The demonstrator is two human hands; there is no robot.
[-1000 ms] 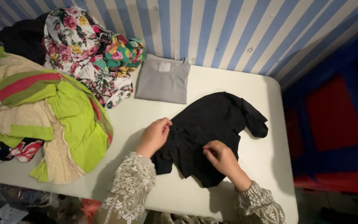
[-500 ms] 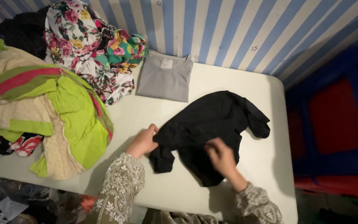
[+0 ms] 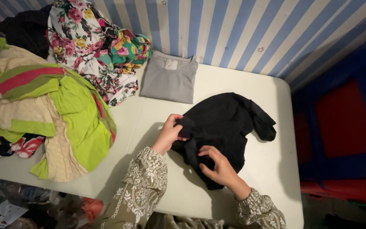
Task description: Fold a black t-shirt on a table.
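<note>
Both hands pinch the black shirt [image 3: 225, 123] mid-frame, left hand [image 3: 171, 132] and right hand [image 3: 217, 166]; looks soft, floppy, light, so grab edges.

A small pale rectangular neck label [image 3: 171, 65] sits inside the collar of a folded grey T-shirt [image 3: 168, 80], which lies flat at the far edge of the white table [image 3: 272, 161], against the striped wall. No packages, signs or screens are visible.
</note>
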